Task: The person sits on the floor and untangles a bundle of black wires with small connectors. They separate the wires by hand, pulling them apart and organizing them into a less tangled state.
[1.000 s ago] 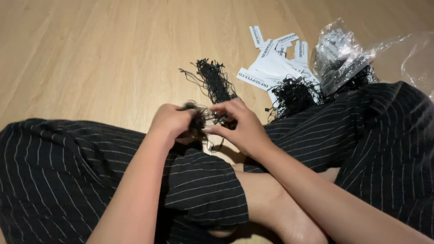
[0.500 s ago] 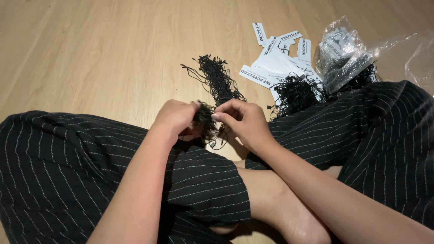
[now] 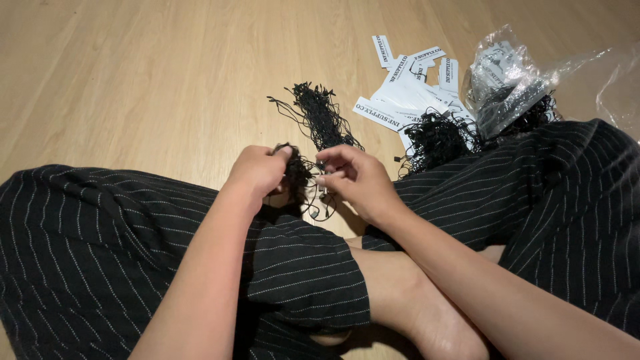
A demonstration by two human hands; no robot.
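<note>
Left hand [image 3: 257, 170] clenches a tangled black string bundle [image 3: 297, 175], steadying it. Right hand [image 3: 357, 177] pinches one strand loose. White paper tags [image 3: 407, 93] lie on the wooden floor [image 3: 133, 80].

The left hand [image 3: 257, 172] closes over part of the small bundle of black cords [image 3: 298, 175], so how much it holds is hidden; its fingers curl out of sight. Which single cord the right hand [image 3: 357, 181] pinches is too fine to tell. Beyond that bundle, the clear plastic bag [image 3: 513, 80] is cut off by the picture's right edge, and its contents blur behind glare. The white paper tags [image 3: 407, 93] lie partly under a tangled cord pile [image 3: 437, 137].
</note>
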